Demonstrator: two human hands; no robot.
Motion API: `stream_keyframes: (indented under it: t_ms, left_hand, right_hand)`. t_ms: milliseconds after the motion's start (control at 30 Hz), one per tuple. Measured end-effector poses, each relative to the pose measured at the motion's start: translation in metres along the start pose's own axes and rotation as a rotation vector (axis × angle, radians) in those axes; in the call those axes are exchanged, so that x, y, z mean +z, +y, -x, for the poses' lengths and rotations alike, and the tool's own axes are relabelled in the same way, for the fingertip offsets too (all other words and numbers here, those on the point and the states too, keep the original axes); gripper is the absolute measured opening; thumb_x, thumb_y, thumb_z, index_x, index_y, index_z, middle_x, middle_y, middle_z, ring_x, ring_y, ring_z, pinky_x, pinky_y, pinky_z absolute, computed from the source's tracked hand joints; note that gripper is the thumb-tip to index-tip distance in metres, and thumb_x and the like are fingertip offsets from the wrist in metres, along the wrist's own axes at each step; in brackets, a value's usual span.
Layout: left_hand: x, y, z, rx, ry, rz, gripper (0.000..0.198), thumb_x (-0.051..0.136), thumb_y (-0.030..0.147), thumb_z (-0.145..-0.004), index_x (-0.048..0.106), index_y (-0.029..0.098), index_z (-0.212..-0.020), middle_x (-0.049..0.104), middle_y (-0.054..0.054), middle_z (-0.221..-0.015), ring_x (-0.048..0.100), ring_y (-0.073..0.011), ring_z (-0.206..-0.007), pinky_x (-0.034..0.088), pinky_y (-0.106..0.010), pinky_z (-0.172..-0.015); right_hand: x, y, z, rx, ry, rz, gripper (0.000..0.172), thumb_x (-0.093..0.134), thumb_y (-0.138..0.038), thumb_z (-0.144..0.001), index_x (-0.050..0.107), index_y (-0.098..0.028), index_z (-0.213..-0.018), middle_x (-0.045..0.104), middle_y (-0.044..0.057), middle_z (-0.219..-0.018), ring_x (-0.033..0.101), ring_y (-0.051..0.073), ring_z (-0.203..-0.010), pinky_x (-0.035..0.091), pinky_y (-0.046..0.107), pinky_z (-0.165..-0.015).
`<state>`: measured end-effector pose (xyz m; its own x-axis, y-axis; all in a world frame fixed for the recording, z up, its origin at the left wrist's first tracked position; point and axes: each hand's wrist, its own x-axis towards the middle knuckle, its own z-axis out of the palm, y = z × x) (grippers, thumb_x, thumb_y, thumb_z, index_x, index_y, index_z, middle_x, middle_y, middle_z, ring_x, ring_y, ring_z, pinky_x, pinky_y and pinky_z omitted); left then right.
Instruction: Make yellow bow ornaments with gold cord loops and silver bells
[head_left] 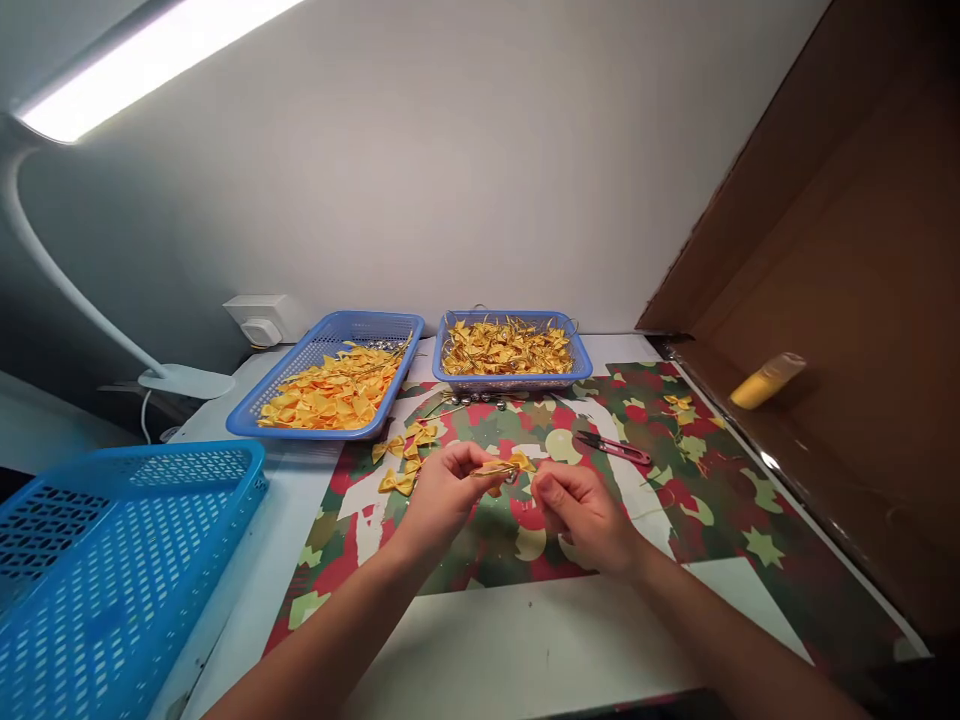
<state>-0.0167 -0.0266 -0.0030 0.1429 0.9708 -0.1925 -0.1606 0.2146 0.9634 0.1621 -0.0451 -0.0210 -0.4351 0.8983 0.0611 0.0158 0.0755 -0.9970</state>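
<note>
My left hand (pixel 441 492) pinches a small gold ribbon bow (pixel 520 461) with a gold cord and a small silvery piece at it, above the patterned sheet. Close to the bow on its right, my right hand (pixel 589 512) is closed, thumb against curled fingers; what it grips, if anything, is too small to make out. Several loose gold bows (pixel 397 482) lie on the sheet beyond my left hand. Behind them is a row of small silver bells (pixel 480 400). Thread snips (pixel 613 447) with a pink handle lie beyond my right hand.
A blue basket (pixel 240 415) of gold bows stands back left, another blue basket (pixel 514 382) of corded bows at back centre. A larger blue basket (pixel 127 600) is at near left, below a lamp (pixel 45 260). Cardboard (pixel 840 330) walls the right side, near a yellow tube (pixel 766 381).
</note>
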Motion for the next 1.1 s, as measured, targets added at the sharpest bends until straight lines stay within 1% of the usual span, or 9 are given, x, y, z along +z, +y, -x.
stream_keyframes:
  t_ms: [100,300,367,467,533,667,733,933,1100]
  left_hand:
    - [-0.001,-0.005,-0.002,-0.089,-0.055,0.061,0.021,0.074,0.027,-0.057,0.056,0.017,-0.055,0.053,0.005,-0.046,0.04,-0.0071,-0.045,0.029,-0.022,-0.048]
    - [0.002,-0.003,0.002,-0.219,-0.17,0.149,0.024,0.074,0.025,-0.055,0.051,0.017,-0.051,0.049,0.005,-0.045,0.039,-0.007,-0.047,0.029,-0.022,-0.051]
    - [0.001,-0.004,0.003,-0.238,-0.199,0.154,0.024,0.075,0.024,-0.054,0.052,0.017,-0.051,0.053,0.004,-0.051,0.041,-0.0073,-0.05,0.029,-0.022,-0.051]
    - [-0.001,-0.007,0.002,-0.262,-0.23,0.167,0.024,0.077,0.023,-0.054,0.055,0.016,-0.053,0.062,0.0,-0.072,0.045,-0.0072,-0.054,0.033,-0.022,-0.052]
    - [-0.002,-0.01,0.001,-0.264,-0.261,0.172,0.023,0.078,0.023,-0.054,0.056,0.015,-0.053,0.063,-0.002,-0.084,0.045,-0.0066,-0.056,0.034,-0.022,-0.052]
    - [-0.005,-0.011,0.0,-0.276,-0.303,0.139,0.021,0.076,0.022,-0.055,0.057,0.014,-0.052,0.061,-0.003,-0.092,0.041,-0.005,-0.056,0.026,-0.02,-0.049]
    - [-0.005,-0.01,0.001,-0.299,-0.315,0.13,0.022,0.075,0.022,-0.055,0.055,0.014,-0.051,0.061,-0.003,-0.091,0.038,-0.0043,-0.054,0.022,-0.021,-0.048]
    - [-0.003,-0.008,0.003,-0.349,-0.321,0.131,0.018,0.072,0.02,-0.056,0.056,0.015,-0.05,0.06,-0.002,-0.084,0.04,-0.0061,-0.055,0.023,-0.023,-0.049]
    - [-0.003,-0.009,0.002,-0.427,-0.369,0.143,0.018,0.071,0.018,-0.056,0.054,0.016,-0.048,0.051,0.002,-0.058,0.035,-0.006,-0.048,0.02,-0.023,-0.045]
  right_hand:
    - [-0.004,0.005,0.002,-0.018,-0.084,0.014,0.05,0.046,-0.054,-0.096,0.042,-0.017,-0.062,0.034,-0.004,-0.057,0.027,0.007,-0.053,0.021,0.023,-0.048]
    - [-0.001,0.014,0.001,0.05,-0.131,-0.088,0.051,0.049,-0.055,-0.092,0.038,-0.018,-0.059,0.03,-0.005,-0.055,0.024,0.007,-0.051,0.019,0.023,-0.046]
    - [-0.001,0.015,0.0,0.076,-0.145,-0.13,0.053,0.05,-0.058,-0.09,0.036,-0.018,-0.057,0.03,-0.005,-0.054,0.023,0.006,-0.051,0.018,0.023,-0.045]
    - [-0.001,0.015,-0.001,0.122,-0.173,-0.177,0.057,0.053,-0.063,-0.086,0.035,-0.019,-0.055,0.028,-0.006,-0.051,0.022,0.006,-0.048,0.017,0.023,-0.044]
    - [-0.001,0.016,-0.001,0.155,-0.2,-0.21,0.058,0.054,-0.064,-0.084,0.035,-0.019,-0.054,0.027,-0.007,-0.05,0.022,0.005,-0.047,0.017,0.023,-0.043]
    - [-0.003,0.017,-0.002,0.167,-0.164,-0.196,0.057,0.052,-0.062,-0.086,0.034,-0.019,-0.055,0.028,-0.006,-0.051,0.022,0.005,-0.047,0.017,0.023,-0.044]
    - [-0.004,0.017,-0.002,0.141,-0.144,-0.137,0.056,0.049,-0.06,-0.088,0.033,-0.019,-0.055,0.027,-0.006,-0.052,0.021,0.005,-0.048,0.016,0.024,-0.045]
    - [-0.009,0.015,0.001,0.043,-0.068,0.017,0.05,0.045,-0.049,-0.092,0.03,-0.019,-0.056,0.026,-0.004,-0.056,0.022,0.007,-0.052,0.017,0.025,-0.049]
    - [-0.008,0.012,0.0,0.031,-0.022,0.193,0.045,0.044,-0.038,-0.092,0.026,-0.019,-0.056,0.023,-0.005,-0.055,0.021,0.007,-0.052,0.017,0.025,-0.048]
